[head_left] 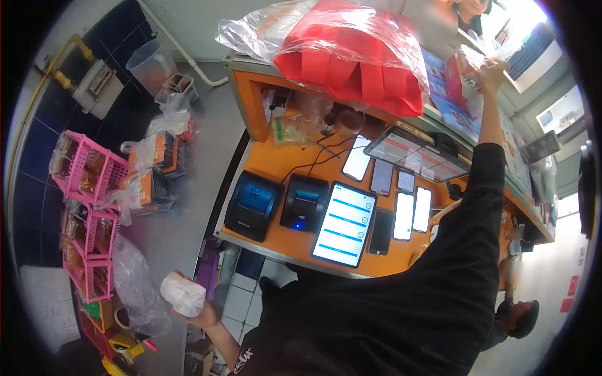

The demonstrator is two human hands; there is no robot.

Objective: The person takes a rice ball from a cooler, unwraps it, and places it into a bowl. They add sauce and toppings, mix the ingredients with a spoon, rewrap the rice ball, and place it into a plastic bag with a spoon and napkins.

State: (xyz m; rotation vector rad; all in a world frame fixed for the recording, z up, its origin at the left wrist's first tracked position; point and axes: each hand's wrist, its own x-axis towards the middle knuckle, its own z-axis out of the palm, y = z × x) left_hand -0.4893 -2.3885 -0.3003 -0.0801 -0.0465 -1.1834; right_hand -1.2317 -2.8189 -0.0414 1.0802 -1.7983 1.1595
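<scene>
My left hand (202, 315), at the lower left, is closed around a white crumpled paper bundle (183, 294); what is inside it, if anything, does not show. My right arm stretches to the upper right, over the counter. There my right hand (494, 73) is closed by the window, next to a red and white box-like thing (461, 78). What its fingers hold is too small and blurred to make out. Below that arm stand a monitor (417, 156), several phones (404, 216) and a lit tablet (345, 224) on the orange desk (295, 249).
Two black receipt printers (253, 207) stand on the desk. Red bags in clear plastic (357, 62) lie on the shelf above. Pink baskets (94, 169) and bagged packages (150, 172) line the metal counter (204, 144). One person (471, 12) is beyond the window, another (520, 318) at lower right.
</scene>
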